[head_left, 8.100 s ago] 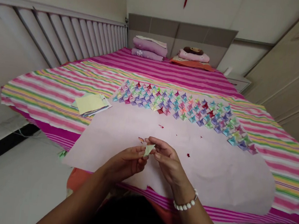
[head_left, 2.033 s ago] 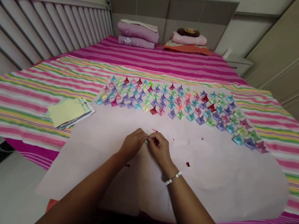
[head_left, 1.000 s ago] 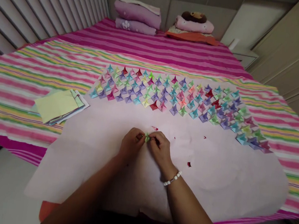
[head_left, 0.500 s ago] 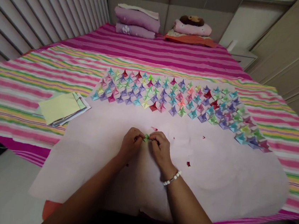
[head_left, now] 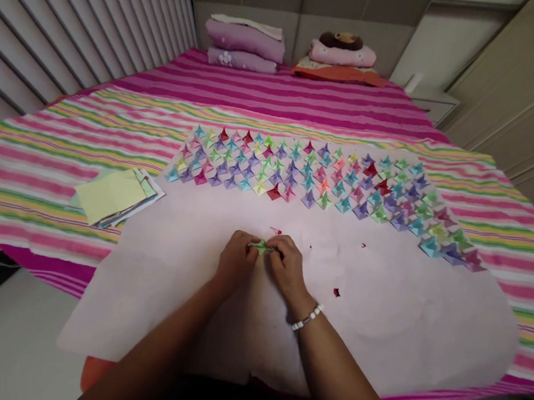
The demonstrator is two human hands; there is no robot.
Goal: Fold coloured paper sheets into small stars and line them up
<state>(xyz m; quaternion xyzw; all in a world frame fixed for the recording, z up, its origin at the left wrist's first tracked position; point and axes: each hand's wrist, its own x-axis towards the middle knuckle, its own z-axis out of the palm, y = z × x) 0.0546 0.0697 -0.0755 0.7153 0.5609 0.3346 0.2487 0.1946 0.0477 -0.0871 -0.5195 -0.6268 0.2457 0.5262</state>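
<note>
Near the centre of the head view, drawing a green folded paper (head_left: 261,246) out sideways between left hand (head_left: 237,257) and right hand (head_left: 288,262). Now showing longer and flatter than half a second ago, stretching from one set of fingertips to the other. On the left, pinching its end tightly, thumb low; on the right, pinching the opposite end just as narrowly. Cannot tell the exact finger contact, too small and shaded.

Judging by that opened outline, looks like progress in shaping this one piece, though probably not finished, with both ends held. Resembles, in pointed form, the rows of folded pieces (head_left: 307,182) across the upper middle of the frame, showing no obvious change there.

Just above the right hand, near its fingers, spot a pinkish scrap (head_left: 277,231); right of centre, a dark red scrap (head_left: 337,292), lying flat on the big pale sheet (head_left: 409,304). Over to the left, beside the sheet's edge, find a yellow-topped paper stack (head_left: 112,196), resting untouched on the striped bedcover (head_left: 35,179).
</note>
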